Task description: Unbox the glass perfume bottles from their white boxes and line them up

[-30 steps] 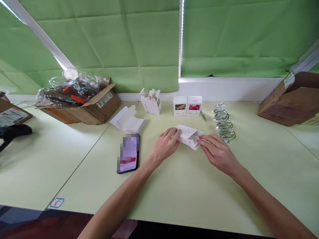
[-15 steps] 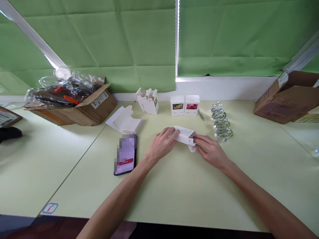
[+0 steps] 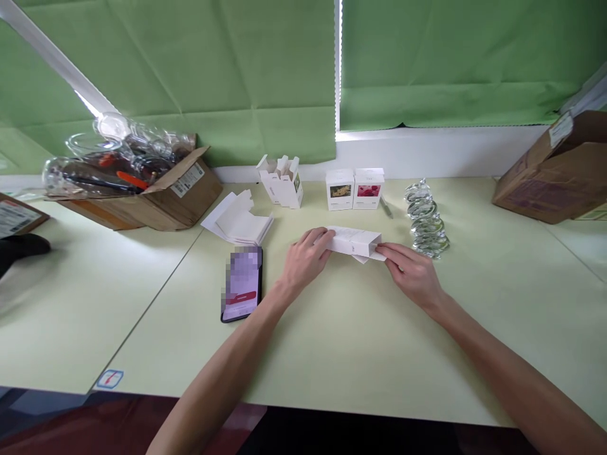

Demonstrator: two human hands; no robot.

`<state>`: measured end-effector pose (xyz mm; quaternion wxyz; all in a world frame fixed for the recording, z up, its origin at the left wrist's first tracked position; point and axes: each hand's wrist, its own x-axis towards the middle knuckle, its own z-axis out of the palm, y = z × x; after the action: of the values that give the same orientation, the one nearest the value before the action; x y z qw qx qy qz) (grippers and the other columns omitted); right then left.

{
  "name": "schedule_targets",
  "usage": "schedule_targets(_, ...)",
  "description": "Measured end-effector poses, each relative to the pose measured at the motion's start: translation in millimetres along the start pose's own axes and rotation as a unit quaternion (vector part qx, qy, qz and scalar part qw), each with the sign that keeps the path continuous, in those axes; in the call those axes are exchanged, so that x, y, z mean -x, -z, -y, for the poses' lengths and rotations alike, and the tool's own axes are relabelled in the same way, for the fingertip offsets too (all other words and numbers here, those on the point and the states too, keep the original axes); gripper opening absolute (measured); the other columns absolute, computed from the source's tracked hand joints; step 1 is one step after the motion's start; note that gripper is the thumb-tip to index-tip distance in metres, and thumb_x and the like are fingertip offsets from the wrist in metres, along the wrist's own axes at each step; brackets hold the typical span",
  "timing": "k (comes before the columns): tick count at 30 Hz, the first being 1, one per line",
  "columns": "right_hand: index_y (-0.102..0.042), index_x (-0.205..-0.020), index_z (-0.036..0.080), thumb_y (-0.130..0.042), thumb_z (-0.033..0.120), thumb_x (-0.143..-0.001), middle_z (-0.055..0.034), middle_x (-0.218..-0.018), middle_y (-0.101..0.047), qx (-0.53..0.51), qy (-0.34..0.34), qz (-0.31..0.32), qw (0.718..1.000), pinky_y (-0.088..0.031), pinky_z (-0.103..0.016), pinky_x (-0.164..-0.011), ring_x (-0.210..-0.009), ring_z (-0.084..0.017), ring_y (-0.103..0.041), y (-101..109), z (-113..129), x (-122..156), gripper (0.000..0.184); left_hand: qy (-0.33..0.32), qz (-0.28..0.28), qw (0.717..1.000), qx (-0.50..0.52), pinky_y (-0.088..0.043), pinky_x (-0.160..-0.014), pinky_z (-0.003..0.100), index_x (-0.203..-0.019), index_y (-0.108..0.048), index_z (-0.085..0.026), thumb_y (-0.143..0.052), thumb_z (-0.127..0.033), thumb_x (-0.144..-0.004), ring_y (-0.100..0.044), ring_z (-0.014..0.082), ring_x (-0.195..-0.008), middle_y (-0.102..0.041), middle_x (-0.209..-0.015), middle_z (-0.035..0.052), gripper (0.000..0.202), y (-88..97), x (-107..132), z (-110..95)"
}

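Forming a small white carton [image 3: 355, 242] on the pale green table [image 3: 360, 354], the left hand [image 3: 303, 262] grips one end, the right hand [image 3: 411, 273] pinches the open flap; tucking that flap likely needs a steady counter-hold.

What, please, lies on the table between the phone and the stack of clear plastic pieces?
In the head view, both hands, left hand and right hand, holding a white carton, lie between phone and plastic stack.
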<state>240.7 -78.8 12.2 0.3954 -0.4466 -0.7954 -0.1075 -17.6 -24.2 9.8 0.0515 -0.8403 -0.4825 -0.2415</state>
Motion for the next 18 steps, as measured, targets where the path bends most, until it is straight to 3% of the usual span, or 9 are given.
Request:
schedule_targets(9,-0.074,-0.105,0.026,-0.055,0.015,-0.093,-0.0046,-0.1,-0.079,0.027,-0.041,-0.091,0.995,-0.061,-0.038,-0.088,-0.093,-0.024,-0.075,31,-8,-6,0.026,0.096,-0.007,0.995,0.034,-0.053,-0.093,0.037,-0.123,-0.062,-0.023,-0.058,-0.019,-0.089,-0.064,0.0273,-0.118,-0.069,-0.126,0.0083,0.034,7.0,-6,11)
schedule_targets(13,-0.073,-0.095,0.024,-0.058,0.023,-0.093,-0.0068,-0.091,-0.079,0.021,-0.088,-0.123,0.988,-0.06,-0.036,-0.071,-0.075,-0.022,-0.074,43,-8,-11,0.015,0.207,-0.001,0.976,0.061,-0.054,-0.086,0.041,-0.124,-0.059,-0.021,-0.061,-0.035,-0.09,-0.069,0.0325,-0.105,-0.073,-0.113,0.0114,0.036,7.9,-10,17)
schedule_targets(18,-0.064,-0.075,0.021,-0.059,0.034,-0.093,-0.0018,-0.059,-0.065,-0.019,-0.158,-0.086,0.984,-0.045,-0.028,-0.048,-0.047,-0.014,-0.054,46,-4,-10,0.022,0.304,0.022,0.941,0.147,-0.054,-0.08,0.043,-0.13,-0.05,-0.02,-0.064,-0.04,-0.087,-0.071,0.0338,-0.098,-0.073,-0.106,0.0111,0.05,1.5,-11,24)
